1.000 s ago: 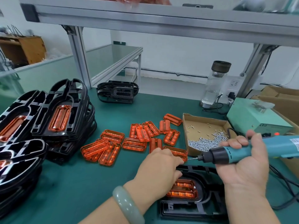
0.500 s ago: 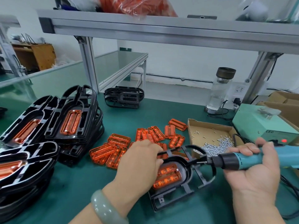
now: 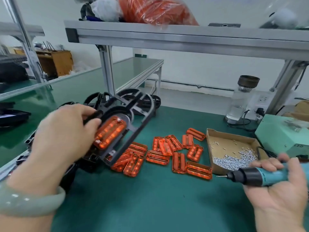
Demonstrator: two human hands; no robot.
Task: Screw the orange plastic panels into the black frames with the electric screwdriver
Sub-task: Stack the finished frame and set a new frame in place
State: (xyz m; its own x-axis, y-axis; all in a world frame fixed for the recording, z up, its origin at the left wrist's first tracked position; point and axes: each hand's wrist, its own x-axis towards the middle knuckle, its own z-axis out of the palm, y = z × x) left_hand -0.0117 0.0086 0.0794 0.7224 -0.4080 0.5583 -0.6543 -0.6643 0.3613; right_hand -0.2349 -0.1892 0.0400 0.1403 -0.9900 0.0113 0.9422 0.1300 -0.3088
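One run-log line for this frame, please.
left hand: grips frame, panel fitted, raised, tilted | right hand: holds screwdriver, bit clear of frame | mat: loose panels, screw box

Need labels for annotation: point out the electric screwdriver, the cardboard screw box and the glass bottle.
electric screwdriver (image 3: 271, 176), head view, teal body.
cardboard screw box (image 3: 240, 142), head view, bare floor.
glass bottle (image 3: 240, 102), head view, clear body.

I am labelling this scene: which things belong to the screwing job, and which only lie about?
Job: frame, held by the left hand; loose panels; screws; screwdriver in the right hand.
Lying about: bottle; bags on the shelf.
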